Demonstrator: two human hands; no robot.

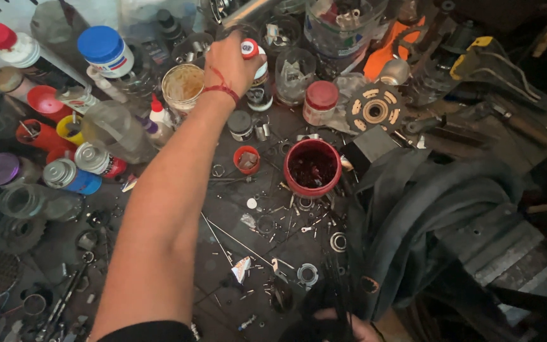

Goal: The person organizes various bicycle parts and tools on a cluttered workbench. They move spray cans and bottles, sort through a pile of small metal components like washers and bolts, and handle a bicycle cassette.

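My left hand point(230, 63) reaches far across the cluttered workbench point(223, 209) with a red thread around the wrist. It is closed on a small can point(259, 88) that has a red and white cap, standing among jars at the back. Only a part of my right hand point(348, 328) shows at the bottom edge. It rests against a black rubber inner tube point(413, 209) that lies folded over the bench's right side. Whether the fingers grip the tube is hidden.
A dark red tub point(312, 168) and a small red cup point(246, 158) stand mid-bench among several loose screws and washers. A blue-lidded jar point(104, 50), spray cans point(71, 176) and bottles crowd the left. A toothed disc point(375, 109) lies at the back right.
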